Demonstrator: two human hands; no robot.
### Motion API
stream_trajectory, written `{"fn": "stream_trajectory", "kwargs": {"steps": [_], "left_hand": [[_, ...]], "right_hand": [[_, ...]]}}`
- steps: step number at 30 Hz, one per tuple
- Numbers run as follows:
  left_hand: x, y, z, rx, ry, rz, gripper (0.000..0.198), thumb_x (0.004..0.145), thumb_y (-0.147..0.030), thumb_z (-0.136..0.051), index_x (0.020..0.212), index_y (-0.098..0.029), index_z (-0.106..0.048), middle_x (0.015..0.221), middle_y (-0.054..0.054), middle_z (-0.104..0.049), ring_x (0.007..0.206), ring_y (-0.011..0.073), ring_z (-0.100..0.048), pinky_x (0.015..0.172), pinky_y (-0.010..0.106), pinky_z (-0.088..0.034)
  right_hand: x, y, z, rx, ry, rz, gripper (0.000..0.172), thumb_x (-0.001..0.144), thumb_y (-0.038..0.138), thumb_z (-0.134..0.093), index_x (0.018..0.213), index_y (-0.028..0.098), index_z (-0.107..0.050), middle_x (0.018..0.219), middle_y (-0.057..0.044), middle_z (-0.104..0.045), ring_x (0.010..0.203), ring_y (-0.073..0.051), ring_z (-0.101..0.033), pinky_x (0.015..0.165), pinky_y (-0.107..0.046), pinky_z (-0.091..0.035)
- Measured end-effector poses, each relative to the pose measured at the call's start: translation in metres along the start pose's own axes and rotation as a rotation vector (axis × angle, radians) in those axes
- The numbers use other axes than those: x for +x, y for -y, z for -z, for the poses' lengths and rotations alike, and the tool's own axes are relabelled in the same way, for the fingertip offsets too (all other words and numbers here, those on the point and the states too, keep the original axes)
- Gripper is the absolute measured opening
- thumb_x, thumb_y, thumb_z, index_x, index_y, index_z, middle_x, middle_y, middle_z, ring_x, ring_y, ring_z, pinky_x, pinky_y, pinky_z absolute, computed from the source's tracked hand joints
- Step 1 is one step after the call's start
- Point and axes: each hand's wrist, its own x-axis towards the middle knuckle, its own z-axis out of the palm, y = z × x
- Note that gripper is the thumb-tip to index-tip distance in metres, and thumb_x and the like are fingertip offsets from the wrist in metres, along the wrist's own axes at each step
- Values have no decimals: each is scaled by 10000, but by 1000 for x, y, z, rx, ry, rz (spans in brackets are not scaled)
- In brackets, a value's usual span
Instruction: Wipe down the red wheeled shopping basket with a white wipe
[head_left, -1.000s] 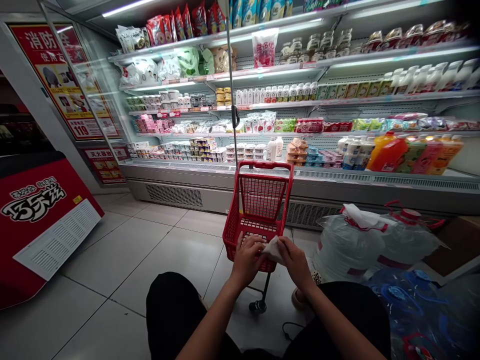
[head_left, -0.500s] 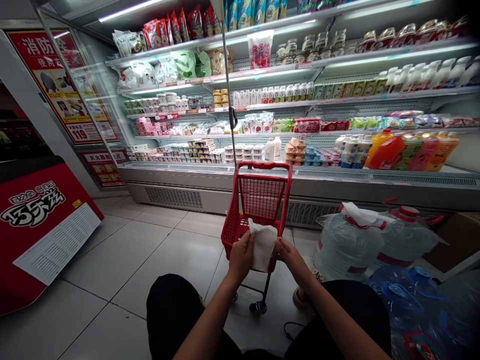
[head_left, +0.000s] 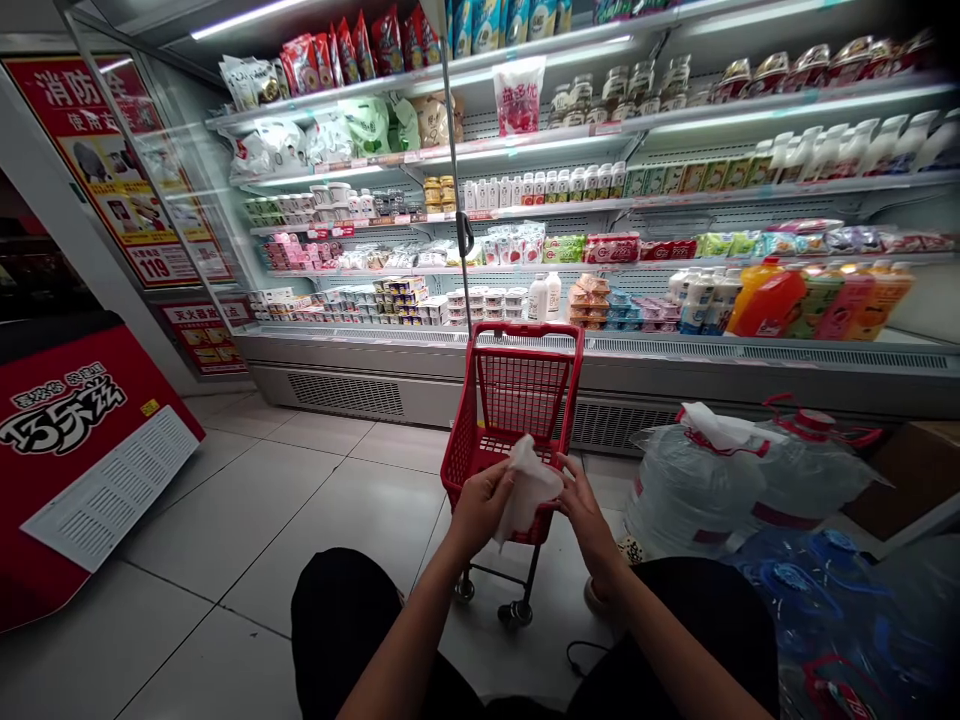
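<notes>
A crumpled white cloth or tissue hangs over the near end of a small red shopping cart. My left hand pinches its left side between thumb and fingers. At its right edge is my right hand, its fingers bent and somewhat apart, the fingertips touching or very close to the cloth; whether they grip it is hard to tell. Both hands are in front of the cart basket, above my knees.
An open-shelved cooler full of dairy products and drinks stands behind the cart. Large water jugs and blue bottles crowd the right side. On the left is a red freezer. A thin black cable lies on the floor.
The cloth has gone from hanging fairly flat to bunched and tilted. My right hand has turned and its fingers have spread more; my left hand has shifted slightly right.
</notes>
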Motion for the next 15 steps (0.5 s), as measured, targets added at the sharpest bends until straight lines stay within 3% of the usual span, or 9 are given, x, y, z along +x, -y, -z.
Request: {"fn": "stream_trajectory", "kwargs": {"steps": [3,6,8,11,13,15], "left_hand": [[2,-27,18,203,299,-44,383,975,-446,-612,1305,-294,-734,1150,35,-789,1001,246,-735,784,272,-546],[7,-49,33,338,352,-87,323,945,-404,-651,1240,-337,-766,1070,8,-807,926,228,-747,711,243,-532],[11,-56,40,381,320,-110,310,942,-374,-645,1223,-344,-772,1067,-1,-808,906,216,-749,676,229,-518],[14,-57,44,444,248,-120,286,920,-353,-656,1172,-336,-791,1021,-8,-813,857,202,-749,645,217,-498],[13,-55,44,484,208,-115,266,907,-366,-666,1133,-333,-801,970,-12,-813,817,198,-745,635,219,-488],[11,-53,43,506,188,-119,261,898,-386,-678,1126,-343,-798,950,-19,-809,804,198,-739,636,224,-481]], "right_hand": [[-1,20,3,60,125,13,749,919,788,-478,1524,346,-466,1585,-74,-495,1436,-296,-475,1095,-455,-463],[-5,41,3,20,401,41,831,843,813,-593,1514,332,-498,1540,-100,-538,1362,-323,-541,1065,-471,-489],[-7,49,1,-101,527,42,869,747,682,-806,1482,302,-540,1407,-116,-641,1240,-327,-621,991,-453,-534],[-8,46,-1,-268,505,26,698,740,525,-869,1347,260,-652,1147,-84,-746,1012,-290,-696,839,-404,-579],[-6,40,0,-297,436,6,520,813,553,-797,1219,238,-721,1020,-71,-765,891,-272,-705,758,-389,-577],[-3,33,2,-288,369,-4,456,849,603,-743,1112,230,-760,943,-68,-769,833,-269,-703,730,-391,-567]]}}
